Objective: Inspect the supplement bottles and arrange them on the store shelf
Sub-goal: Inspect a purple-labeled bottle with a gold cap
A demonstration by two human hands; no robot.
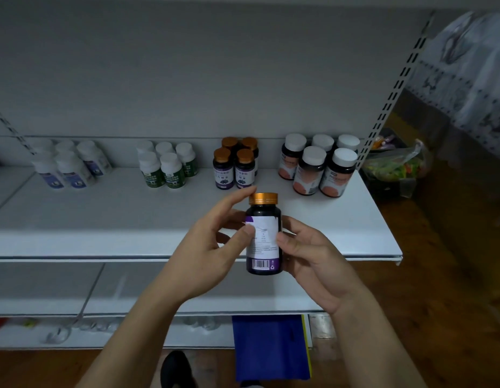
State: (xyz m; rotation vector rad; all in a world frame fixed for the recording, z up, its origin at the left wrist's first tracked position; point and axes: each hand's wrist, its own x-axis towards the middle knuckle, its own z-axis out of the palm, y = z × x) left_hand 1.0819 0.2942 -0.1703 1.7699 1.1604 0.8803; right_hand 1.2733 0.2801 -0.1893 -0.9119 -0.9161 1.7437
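Dark glossy supplement bottle (263, 247) with a ribbed gold cap is held upright above the front edge of the white metal shelf (117, 217), long axis vertical, cap up, its white-and-purple label with barcode facing the camera. The left hand (209, 247) and right hand (313, 261) pinch its sides, thumbs on the label. At the shelf's back stand clusters of white green-labelled bottles (173, 170), four matching gold-capped bottles (244, 166) and white-capped dark bottles (338, 172).

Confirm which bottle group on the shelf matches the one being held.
The gold-capped group, third from left: dark bottles, purple labels, like the held bottle. The other groups all have white caps.
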